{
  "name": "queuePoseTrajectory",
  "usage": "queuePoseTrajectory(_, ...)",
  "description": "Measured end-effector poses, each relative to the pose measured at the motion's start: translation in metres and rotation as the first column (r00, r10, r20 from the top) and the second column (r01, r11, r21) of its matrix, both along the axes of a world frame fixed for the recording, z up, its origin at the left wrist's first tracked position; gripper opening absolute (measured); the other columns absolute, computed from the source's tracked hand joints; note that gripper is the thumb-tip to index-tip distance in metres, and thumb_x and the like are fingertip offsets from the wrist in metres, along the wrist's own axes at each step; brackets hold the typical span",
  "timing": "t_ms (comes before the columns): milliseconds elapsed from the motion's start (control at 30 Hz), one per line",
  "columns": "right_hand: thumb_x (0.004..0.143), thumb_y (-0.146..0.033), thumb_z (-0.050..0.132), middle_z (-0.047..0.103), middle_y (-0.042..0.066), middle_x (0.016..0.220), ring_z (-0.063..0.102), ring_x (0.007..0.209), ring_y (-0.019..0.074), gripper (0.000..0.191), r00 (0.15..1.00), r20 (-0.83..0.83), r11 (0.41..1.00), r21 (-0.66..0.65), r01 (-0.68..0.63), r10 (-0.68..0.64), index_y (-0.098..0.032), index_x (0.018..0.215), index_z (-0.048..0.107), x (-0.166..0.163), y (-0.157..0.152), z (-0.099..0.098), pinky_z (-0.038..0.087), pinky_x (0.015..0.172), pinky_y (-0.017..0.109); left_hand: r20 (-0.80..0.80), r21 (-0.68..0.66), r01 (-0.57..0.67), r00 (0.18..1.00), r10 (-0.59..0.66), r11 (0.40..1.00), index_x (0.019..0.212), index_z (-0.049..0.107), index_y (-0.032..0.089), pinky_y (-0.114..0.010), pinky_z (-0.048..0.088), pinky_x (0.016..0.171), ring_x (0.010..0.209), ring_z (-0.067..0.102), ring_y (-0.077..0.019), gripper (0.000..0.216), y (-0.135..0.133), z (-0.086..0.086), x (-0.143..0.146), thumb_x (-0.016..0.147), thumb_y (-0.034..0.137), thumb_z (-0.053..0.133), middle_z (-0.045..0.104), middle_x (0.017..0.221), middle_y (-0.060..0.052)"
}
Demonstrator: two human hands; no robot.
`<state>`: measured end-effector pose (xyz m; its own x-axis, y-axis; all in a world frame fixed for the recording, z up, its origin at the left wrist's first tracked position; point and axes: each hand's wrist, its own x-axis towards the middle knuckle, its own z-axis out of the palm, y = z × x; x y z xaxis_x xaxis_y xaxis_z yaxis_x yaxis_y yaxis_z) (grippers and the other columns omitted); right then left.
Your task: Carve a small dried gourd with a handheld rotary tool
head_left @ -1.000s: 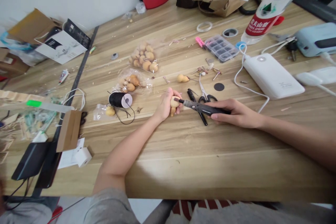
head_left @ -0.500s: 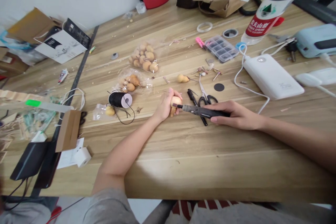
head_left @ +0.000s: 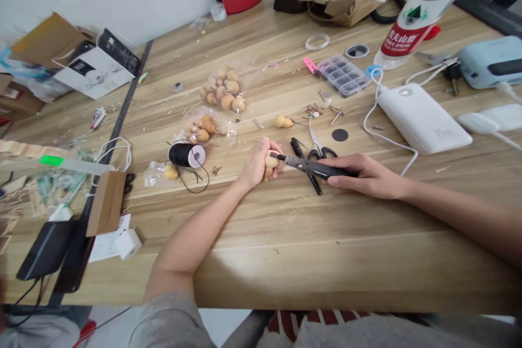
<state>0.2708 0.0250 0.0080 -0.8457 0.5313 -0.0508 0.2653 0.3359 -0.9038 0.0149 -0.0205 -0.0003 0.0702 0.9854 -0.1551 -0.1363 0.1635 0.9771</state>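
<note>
My left hand (head_left: 256, 162) is closed around a small pale gourd (head_left: 271, 160), whose narrower end points down toward the table. In my right hand (head_left: 371, 175) lies a dark rotary tool (head_left: 322, 168), its slim body running left toward the gourd. The brownish bit at its tip is at the gourd's upper side; whether it touches I cannot tell. Under and behind the tool lie a black marker pen (head_left: 299, 148) and scissors (head_left: 317, 144) with black handles. Another small gourd (head_left: 282, 121) rests farther back, beside several loose grinding bits (head_left: 318, 111).
Bags of small gourds (head_left: 225, 89) and a spool of black cord (head_left: 186, 155) are left of centre. To the right stand a compartment box (head_left: 345, 75), a white power bank (head_left: 424, 118) with a cable, and a water bottle (head_left: 408, 32). A white carton (head_left: 100, 68) sits far left.
The rotary tool's tip has shifted slightly up and right over the gourd, and the tool is tilted a little more. My left hand keeps its place.
</note>
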Motion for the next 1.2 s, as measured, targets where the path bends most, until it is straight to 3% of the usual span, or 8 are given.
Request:
queuePoseTrajectory(233,0.089,-0.045,0.058,0.074,0.001,0.11,0.067,0.094,0.0226,0.048,0.999,-0.012,0.999,-0.003,-0.05,0.05,-0.026,0.133,0.061,-0.0005,-0.0011,0.0019,0.052,0.082,0.03,-0.027,-0.002,-0.016,1.0,0.016,1.0,0.073,0.056,0.015,-0.017,0.033,0.031,0.031,0.05,-0.0085,0.064,-0.0001,-0.0015,-0.0009,0.082,0.076,0.038,0.057,0.045,0.002)
queuePoseTrajectory(433,0.089,-0.046,0.057,0.075,0.001,0.102,0.067,0.082,0.0196,0.05,1.0,-0.008,1.0,-0.008,0.004,-0.005,-0.023,0.133,0.06,-0.0004,-0.001,0.0015,0.052,0.074,0.029,-0.016,0.0,0.008,1.0,-0.008,1.0,0.071,0.054,0.015,-0.017,0.032,0.031,0.031,0.05,-0.0077,0.063,0.0002,-0.0016,-0.0009,0.083,0.075,0.037,0.054,0.044,0.003)
queuePoseTrajectory(600,0.089,-0.045,0.057,0.073,0.002,0.11,0.066,0.091,0.0221,0.047,0.999,-0.006,0.999,-0.003,-0.046,0.046,-0.025,0.132,0.062,-0.001,-0.0018,0.0046,0.051,0.079,0.031,-0.037,-0.001,-0.009,0.999,0.009,1.0,0.073,0.055,0.015,-0.017,0.033,0.031,0.031,0.05,-0.0081,0.063,-0.0008,-0.0019,-0.0011,0.083,0.075,0.037,0.057,0.046,0.002)
queuePoseTrajectory(767,0.089,-0.046,0.057,0.074,0.002,0.1,0.066,0.081,0.0194,0.05,1.0,0.006,1.0,-0.018,0.007,-0.007,-0.022,0.134,0.06,-0.0005,-0.0013,0.0029,0.051,0.073,0.029,-0.02,-0.007,0.004,1.0,-0.004,1.0,0.072,0.054,0.015,-0.017,0.032,0.031,0.031,0.049,-0.0077,0.064,-0.0007,-0.0008,-0.0005,0.082,0.076,0.037,0.054,0.045,0.003)
queuePoseTrajectory(900,0.089,-0.045,0.057,0.074,0.002,0.107,0.066,0.09,0.0215,0.049,0.999,-0.003,0.999,-0.01,-0.033,0.033,-0.023,0.133,0.061,-0.0004,-0.0009,0.0031,0.05,0.08,0.03,-0.054,-0.021,-0.013,0.998,0.012,1.0,0.072,0.055,0.015,-0.017,0.032,0.031,0.031,0.049,-0.0078,0.065,-0.0003,-0.0008,-0.0005,0.082,0.077,0.036,0.055,0.044,0.003)
queuePoseTrajectory(1200,0.089,-0.047,0.057,0.074,0.002,0.106,0.067,0.086,0.0209,0.049,1.0,0.001,1.0,-0.004,-0.01,0.01,-0.022,0.132,0.062,-0.0012,-0.0017,0.0044,0.051,0.077,0.029,-0.039,-0.013,-0.011,0.999,0.01,1.0,0.071,0.055,0.015,-0.017,0.031,0.03,0.03,0.049,-0.0079,0.064,-0.0001,0.0004,-0.0005,0.082,0.076,0.038,0.054,0.044,0.003)
